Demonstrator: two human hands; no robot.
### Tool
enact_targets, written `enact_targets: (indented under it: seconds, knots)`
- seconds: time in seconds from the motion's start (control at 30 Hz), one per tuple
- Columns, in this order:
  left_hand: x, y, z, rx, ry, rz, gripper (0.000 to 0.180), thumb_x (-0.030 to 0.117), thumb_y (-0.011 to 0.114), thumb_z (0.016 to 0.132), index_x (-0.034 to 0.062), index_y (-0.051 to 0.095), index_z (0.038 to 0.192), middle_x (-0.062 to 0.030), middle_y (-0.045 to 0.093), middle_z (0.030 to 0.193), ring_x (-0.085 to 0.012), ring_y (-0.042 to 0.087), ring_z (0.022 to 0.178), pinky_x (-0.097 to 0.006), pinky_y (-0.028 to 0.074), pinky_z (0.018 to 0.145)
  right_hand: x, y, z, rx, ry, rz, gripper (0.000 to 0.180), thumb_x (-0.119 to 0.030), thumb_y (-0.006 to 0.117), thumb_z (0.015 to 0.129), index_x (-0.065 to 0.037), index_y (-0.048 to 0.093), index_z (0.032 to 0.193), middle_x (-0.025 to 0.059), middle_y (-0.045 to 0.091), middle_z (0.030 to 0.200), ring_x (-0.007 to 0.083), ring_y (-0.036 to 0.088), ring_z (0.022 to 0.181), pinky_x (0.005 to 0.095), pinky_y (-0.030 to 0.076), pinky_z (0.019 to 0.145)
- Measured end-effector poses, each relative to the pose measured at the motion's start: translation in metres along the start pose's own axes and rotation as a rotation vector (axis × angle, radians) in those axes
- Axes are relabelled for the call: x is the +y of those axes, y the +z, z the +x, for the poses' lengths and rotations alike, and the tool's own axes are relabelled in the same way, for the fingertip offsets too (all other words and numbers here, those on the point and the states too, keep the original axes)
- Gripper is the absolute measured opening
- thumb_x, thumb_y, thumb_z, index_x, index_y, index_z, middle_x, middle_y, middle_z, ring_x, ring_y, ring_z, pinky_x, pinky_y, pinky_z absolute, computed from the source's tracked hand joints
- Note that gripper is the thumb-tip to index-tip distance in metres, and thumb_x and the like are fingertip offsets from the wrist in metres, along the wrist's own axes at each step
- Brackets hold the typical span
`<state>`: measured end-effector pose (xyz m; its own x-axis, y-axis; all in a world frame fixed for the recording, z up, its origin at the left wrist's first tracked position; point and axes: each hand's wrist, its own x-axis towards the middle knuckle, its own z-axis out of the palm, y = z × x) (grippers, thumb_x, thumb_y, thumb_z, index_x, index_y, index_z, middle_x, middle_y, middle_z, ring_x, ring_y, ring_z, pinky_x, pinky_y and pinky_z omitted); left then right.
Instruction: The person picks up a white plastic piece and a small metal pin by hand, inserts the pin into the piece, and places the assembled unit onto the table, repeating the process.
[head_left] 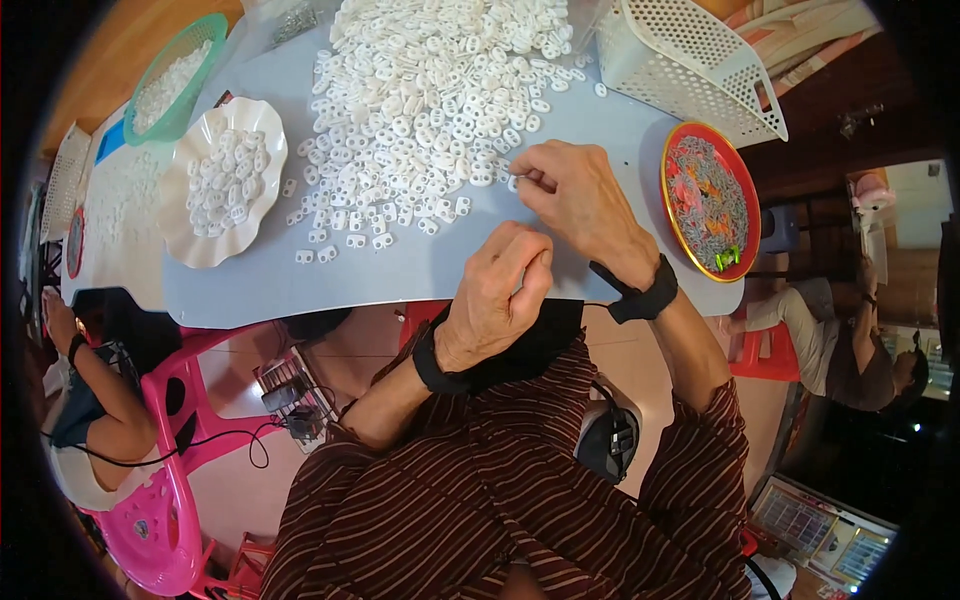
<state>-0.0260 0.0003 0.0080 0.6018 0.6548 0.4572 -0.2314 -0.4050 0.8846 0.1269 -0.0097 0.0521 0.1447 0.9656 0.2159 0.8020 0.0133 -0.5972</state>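
Observation:
A large heap of small white oval plastic pieces with two holes [430, 110] covers the middle of the table. My right hand [585, 200] is at the heap's near right edge, fingers bent inward, with a small white two-holed piece [512, 184] at its fingertips. My left hand [500, 290] is closed over the table's front edge, thumb against the curled fingers. Whatever it holds, if anything, is hidden. To the right of my right hand stands a red round tray [668, 180] of small grey parts, with orange and green bits among them.
Left of the heap, a white wavy-rimmed plate [270, 200] holds more white pieces. Behind it is a green basket [212, 60]. A white perforated basket [690, 70] stands at the far right. Other people sit left and right; a pink chair [165, 500] is at the left.

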Motion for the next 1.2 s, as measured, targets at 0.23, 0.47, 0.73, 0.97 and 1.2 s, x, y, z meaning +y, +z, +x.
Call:
enact_targets:
  seconds: [0.23, 0.47, 0.73, 0.97, 1.2]
  knots:
    - [-0.003, -0.006, -0.003, 0.013, 0.002, -0.011, 0.011, -0.009, 0.055, 0.079, -0.0024, 0.053, 0.088, -0.0139, 0.052, 0.078, -0.0305, 0.053, 0.071, -0.037, 0.045, 0.062, -0.002, 0.015, 0.009, -0.062, -0.11, -0.253, 0.009, -0.004, 0.061, 0.075, 0.004, 0.056, 0.073, 0.022, 0.056, 0.073, 0.0414, 0.059, 0.071, 0.0464, 0.047, 0.061]
    - [-0.003, -0.004, -0.002, 0.019, 0.031, -0.006, 0.011, -0.009, 0.055, 0.078, -0.0019, 0.052, 0.086, -0.0141, 0.051, 0.075, -0.0318, 0.052, 0.071, -0.038, 0.044, 0.062, -0.004, 0.011, 0.018, -0.109, -0.163, -0.338, 0.009, -0.002, 0.062, 0.073, 0.004, 0.055, 0.071, 0.0219, 0.056, 0.072, 0.0418, 0.058, 0.069, 0.0463, 0.047, 0.06]
    - [-0.007, -0.001, -0.003, 0.004, 0.071, 0.046, 0.012, -0.009, 0.056, 0.077, -0.0017, 0.052, 0.085, -0.0144, 0.05, 0.075, -0.0323, 0.05, 0.071, -0.039, 0.042, 0.062, 0.001, 0.003, 0.012, -0.165, -0.103, -0.107, 0.015, -0.004, 0.063, 0.075, 0.002, 0.061, 0.089, 0.017, 0.06, 0.071, 0.0328, 0.056, 0.06, 0.0397, 0.046, 0.058]
    - [-0.006, -0.002, -0.003, -0.01, 0.065, 0.054, 0.012, -0.009, 0.056, 0.076, -0.0018, 0.052, 0.085, -0.0143, 0.05, 0.075, -0.0323, 0.05, 0.071, -0.04, 0.042, 0.062, -0.002, 0.008, 0.008, -0.182, -0.121, -0.328, 0.013, -0.005, 0.061, 0.077, 0.0, 0.062, 0.089, 0.0161, 0.06, 0.078, 0.035, 0.059, 0.068, 0.0416, 0.047, 0.063]
    - [-0.007, -0.002, -0.003, -0.016, 0.088, 0.082, 0.012, -0.008, 0.056, 0.077, -0.0023, 0.053, 0.087, -0.0147, 0.051, 0.077, -0.0328, 0.05, 0.072, -0.039, 0.043, 0.063, 0.002, 0.008, 0.01, -0.17, -0.179, -0.325, 0.008, -0.004, 0.059, 0.078, 0.0, 0.063, 0.084, 0.0145, 0.058, 0.076, 0.036, 0.057, 0.068, 0.0418, 0.046, 0.061]
